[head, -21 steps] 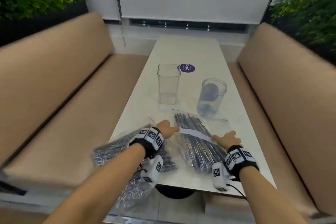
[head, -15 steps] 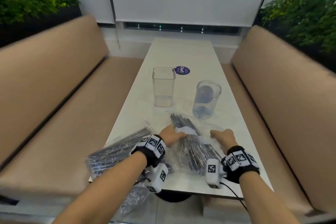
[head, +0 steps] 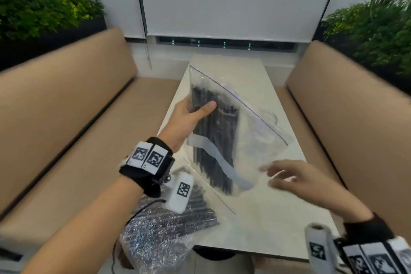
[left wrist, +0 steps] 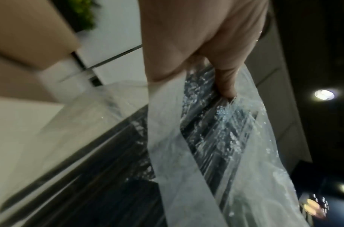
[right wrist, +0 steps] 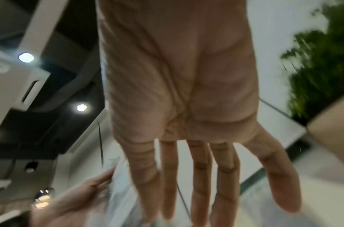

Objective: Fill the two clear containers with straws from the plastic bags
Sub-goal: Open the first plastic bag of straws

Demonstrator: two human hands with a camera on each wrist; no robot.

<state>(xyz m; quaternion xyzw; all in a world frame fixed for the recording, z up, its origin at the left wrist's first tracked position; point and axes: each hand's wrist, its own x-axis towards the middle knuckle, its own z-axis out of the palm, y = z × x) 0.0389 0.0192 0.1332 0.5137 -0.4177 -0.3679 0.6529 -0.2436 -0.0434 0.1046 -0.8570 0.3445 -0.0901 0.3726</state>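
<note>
My left hand (head: 193, 113) grips a clear zip bag of black straws (head: 219, 138) and holds it up above the white table (head: 266, 224), thumb on the front of the bundle. In the left wrist view the left hand (left wrist: 221, 73) has a finger pressing into the bag of straws (left wrist: 215, 138). My right hand (head: 287, 176) hovers open just right of the bag's lower corner, fingers spread and blurred; the right wrist view shows the right hand (right wrist: 196, 176) with straight fingers holding nothing. A second bag of straws (head: 164, 229) lies at the table's near left edge. The raised bag hides both clear containers.
Tan bench seats (head: 66, 100) run along both sides of the narrow table. Green plants (head: 378, 29) stand behind each backrest, and a white wall with a blind is at the far end.
The left hand has lifted the straw bag off the table and raised it upright. The right hand has let go of the bag and drawn back to its lower right.
</note>
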